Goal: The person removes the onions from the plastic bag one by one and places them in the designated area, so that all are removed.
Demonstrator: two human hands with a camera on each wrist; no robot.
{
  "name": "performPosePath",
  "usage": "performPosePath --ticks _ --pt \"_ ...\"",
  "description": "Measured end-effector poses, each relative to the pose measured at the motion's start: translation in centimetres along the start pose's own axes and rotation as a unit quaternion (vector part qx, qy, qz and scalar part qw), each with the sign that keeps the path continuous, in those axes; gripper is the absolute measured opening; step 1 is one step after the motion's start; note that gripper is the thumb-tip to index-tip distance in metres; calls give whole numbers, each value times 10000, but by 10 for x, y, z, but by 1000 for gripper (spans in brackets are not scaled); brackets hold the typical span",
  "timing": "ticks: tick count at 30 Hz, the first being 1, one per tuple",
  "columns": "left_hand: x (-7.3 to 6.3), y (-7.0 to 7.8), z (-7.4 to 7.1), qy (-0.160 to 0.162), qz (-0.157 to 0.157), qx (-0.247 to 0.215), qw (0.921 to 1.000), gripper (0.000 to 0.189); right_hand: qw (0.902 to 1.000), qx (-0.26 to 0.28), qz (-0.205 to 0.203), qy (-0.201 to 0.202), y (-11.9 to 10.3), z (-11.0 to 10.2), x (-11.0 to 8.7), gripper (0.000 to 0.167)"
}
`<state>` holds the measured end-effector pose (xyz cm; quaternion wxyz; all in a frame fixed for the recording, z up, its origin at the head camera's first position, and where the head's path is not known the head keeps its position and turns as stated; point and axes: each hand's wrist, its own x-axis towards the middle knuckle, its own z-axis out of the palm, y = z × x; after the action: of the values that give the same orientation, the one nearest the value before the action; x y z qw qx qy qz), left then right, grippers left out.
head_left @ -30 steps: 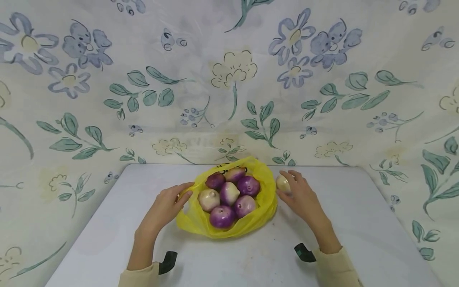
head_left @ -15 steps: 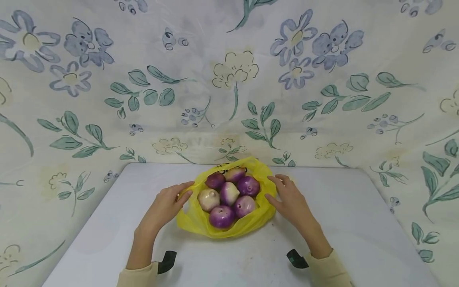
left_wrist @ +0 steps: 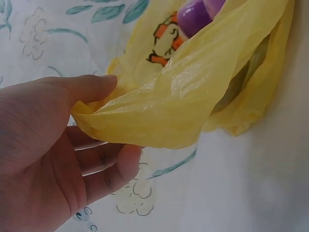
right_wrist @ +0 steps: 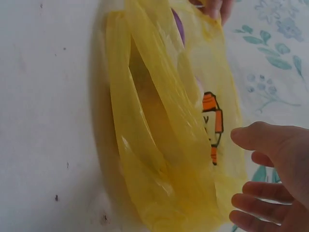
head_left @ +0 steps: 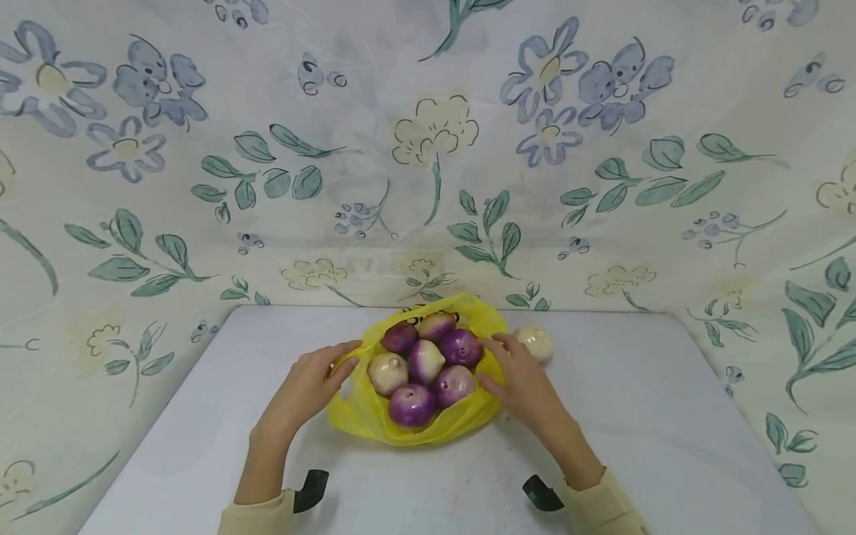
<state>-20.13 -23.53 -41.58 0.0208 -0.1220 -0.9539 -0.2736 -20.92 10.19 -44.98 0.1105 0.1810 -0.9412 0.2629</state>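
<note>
In the head view, a yellow plastic bag stands open-mouthed on the table, holding several glossy purple-and-white onions. My left hand is at the bag's left rim; the left wrist view shows its thumb and fingers pinching the yellow film. My right hand reaches to the right rim with thumb and fingers spread. Seen from the right wrist, that hand has nothing gripped, and whether it touches the film I cannot tell. One pale onion lies outside the bag, just behind the right hand.
The white table ends at the back against a hanging flowered cloth. Dark curved pieces stick out at both cuffs. Small dark specks mark the table near the bag.
My right hand has left the pale onion outside the bag and moved left to the bag's right rim. That onion now shows behind it. The left hand has stayed in place.
</note>
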Motion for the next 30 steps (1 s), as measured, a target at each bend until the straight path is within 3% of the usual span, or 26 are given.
performPosePath --ticks 9,30 --pt "1 1 1 -4 1 13 10000 40 9983 -82 -556 133 -6 11 -1 56" --pt "1 -1 2 -28 0 -63 10000 40 9984 -305 -416 -230 -8 24 -4 53"
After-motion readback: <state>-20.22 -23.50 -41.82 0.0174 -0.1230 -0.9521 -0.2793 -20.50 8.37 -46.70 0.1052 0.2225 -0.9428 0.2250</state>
